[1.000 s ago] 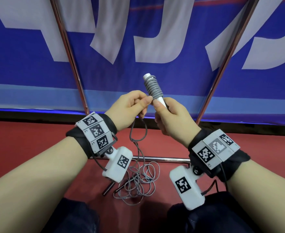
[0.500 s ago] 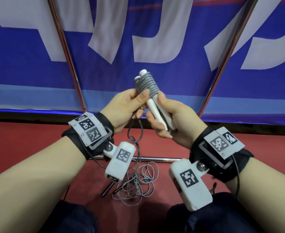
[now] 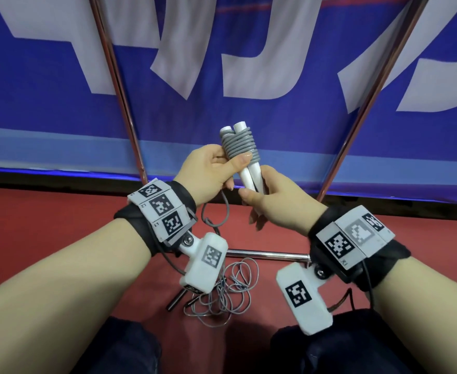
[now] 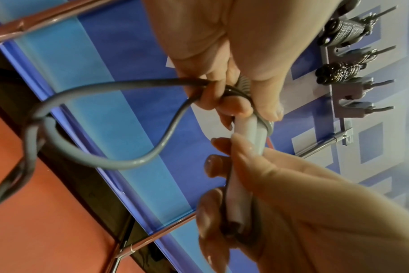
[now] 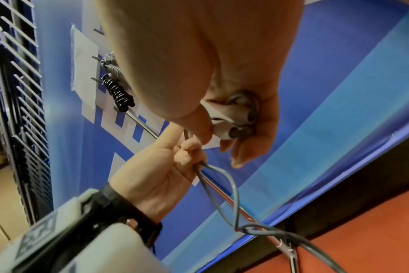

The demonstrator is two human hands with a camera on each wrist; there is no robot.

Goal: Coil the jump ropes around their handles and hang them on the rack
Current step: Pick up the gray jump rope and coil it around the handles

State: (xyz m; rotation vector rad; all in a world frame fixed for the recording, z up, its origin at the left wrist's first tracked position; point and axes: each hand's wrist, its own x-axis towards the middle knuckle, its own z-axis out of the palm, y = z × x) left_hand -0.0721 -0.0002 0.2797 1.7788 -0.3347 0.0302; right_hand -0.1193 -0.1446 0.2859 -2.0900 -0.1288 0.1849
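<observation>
The two white handles (image 3: 251,168) stand side by side, nearly upright, in front of the blue banner (image 3: 60,90), with grey rope (image 3: 239,145) wound in tight turns around their upper part. The right hand (image 3: 273,201) grips the lower ends, its fingers (image 4: 213,208) curled round them. The left hand (image 3: 208,171) sits against the coil with its thumb pressed on the lowest turns, and its fingers (image 4: 213,96) are curled narrowly round the rope where it leaves the bundle. From there the rope drops in a loop and runs down to a loose pile (image 3: 227,290) on the red floor (image 3: 46,217), beside a metal bar of the stand (image 3: 265,255).

A good deal of rope is still unwound, so coiling looks about half done at best. The main risk, as I judge it, is the loop below the left hand: in the wrist views the strand crosses over itself (it looks like a twist, perhaps a knot forming), and pulling it up blind could cinch it or drag a tangle from the pile. If the thumb lifts before the next turn is tight, the finished turns may spring loose. The rack (image 4: 353,77), which already carries two coiled ropes (image 4: 339,72), is well apart from the hands, and a slack bundle might unwind on the way there.
</observation>
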